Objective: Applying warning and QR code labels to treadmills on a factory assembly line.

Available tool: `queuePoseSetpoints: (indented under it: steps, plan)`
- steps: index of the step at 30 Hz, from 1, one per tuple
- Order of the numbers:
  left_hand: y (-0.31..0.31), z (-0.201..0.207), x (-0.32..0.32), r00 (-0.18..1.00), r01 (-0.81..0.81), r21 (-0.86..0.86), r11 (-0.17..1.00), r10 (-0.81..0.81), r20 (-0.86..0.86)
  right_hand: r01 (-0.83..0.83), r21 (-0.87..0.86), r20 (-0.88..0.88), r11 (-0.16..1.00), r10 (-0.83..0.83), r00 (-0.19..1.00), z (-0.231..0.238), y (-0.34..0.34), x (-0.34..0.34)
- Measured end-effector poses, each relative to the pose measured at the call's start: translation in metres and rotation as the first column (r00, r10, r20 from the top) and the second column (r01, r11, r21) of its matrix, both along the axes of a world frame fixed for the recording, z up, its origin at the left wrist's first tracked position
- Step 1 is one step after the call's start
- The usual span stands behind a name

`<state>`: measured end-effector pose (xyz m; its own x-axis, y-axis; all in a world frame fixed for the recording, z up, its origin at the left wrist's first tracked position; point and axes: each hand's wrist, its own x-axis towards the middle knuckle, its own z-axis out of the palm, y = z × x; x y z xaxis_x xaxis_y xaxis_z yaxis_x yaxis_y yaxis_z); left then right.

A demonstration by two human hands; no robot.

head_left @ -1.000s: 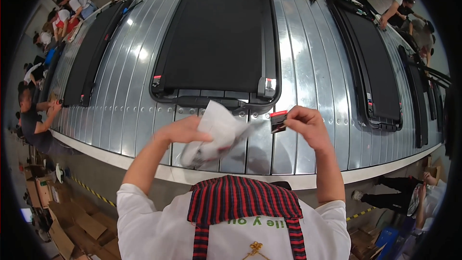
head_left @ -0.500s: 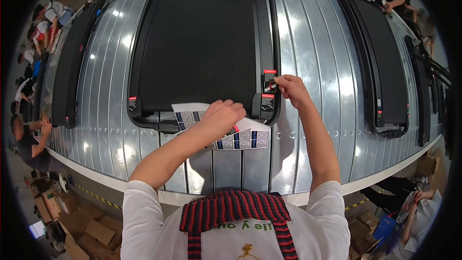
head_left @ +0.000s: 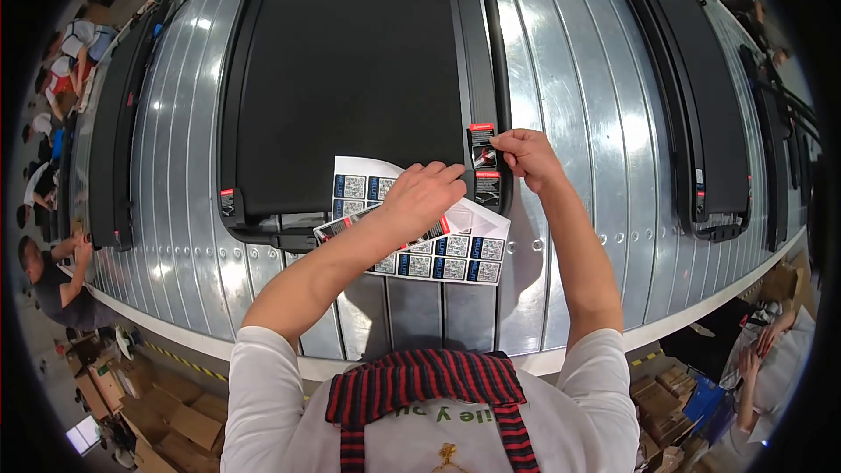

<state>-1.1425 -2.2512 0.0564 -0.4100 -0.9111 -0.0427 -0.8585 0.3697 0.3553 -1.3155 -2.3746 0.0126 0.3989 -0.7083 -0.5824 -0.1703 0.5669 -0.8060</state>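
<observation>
Pinching the right edge of a red-topped black label (head_left: 483, 146) between thumb and forefinger, the right hand (head_left: 528, 156) is at 2 o'clock from the left hand (head_left: 422, 200). That label lies against the side rail (head_left: 473, 52) of a long black treadmill deck (head_left: 350, 79); whether it is fully stuck down cannot be told. Just beside it at 6 o'clock, a second label (head_left: 488, 188) of the same kind sits on the deck's corner.

The left hand, back upward and fingers curled closed together, grips label sheets (head_left: 477, 248) printed with patterned squares and blue strips; its thumb is hidden. The sheets fan out towards 10 and 5 o'clock from this hand, overlapping the deck's near end, and a narrower label strip (head_left: 337, 228) crosses them. Another red-topped corner label (head_left: 229, 202) lies at 9 o'clock.

The deck rests on a ribbed metal surface (head_left: 574, 149). From the picture's middle, further black decks stand at 2 o'clock (head_left: 701, 96) and 10 o'clock (head_left: 123, 123). A co-worker (head_left: 54, 276) is between 8 and 9 o'clock, another person (head_left: 784, 368) at 4 o'clock, and cardboard boxes (head_left: 188, 412) between 7 and 8 o'clock.
</observation>
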Motion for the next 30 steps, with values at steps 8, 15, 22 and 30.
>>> queuePoseSetpoints:
  steps: [8, 15, 22, 30]
  plan:
    - [0.001, -0.006, 0.002, 1.0, 0.01, -0.047, 0.999, -0.011, -0.021, 0.039, -0.052, -0.008, 0.998, -0.039, 0.999, -0.004, 0.003, 0.002]
    - [0.0, -0.009, 0.005, 1.0, 0.014, -0.067, 0.998, -0.016, -0.02, 0.056, -0.045, -0.004, 0.997, -0.057, 0.998, -0.005, 0.004, 0.004]
    - [-0.001, -0.009, 0.005, 0.999, 0.025, -0.062, 0.998, -0.027, -0.039, 0.102, -0.053, 0.004, 0.993, -0.102, 0.995, -0.006, 0.007, 0.005]
    - [-0.006, -0.009, 0.005, 0.999, 0.045, -0.039, 0.998, -0.046, -0.022, 0.125, -0.034, 0.03, 0.992, -0.124, 0.992, -0.007, 0.006, 0.004]
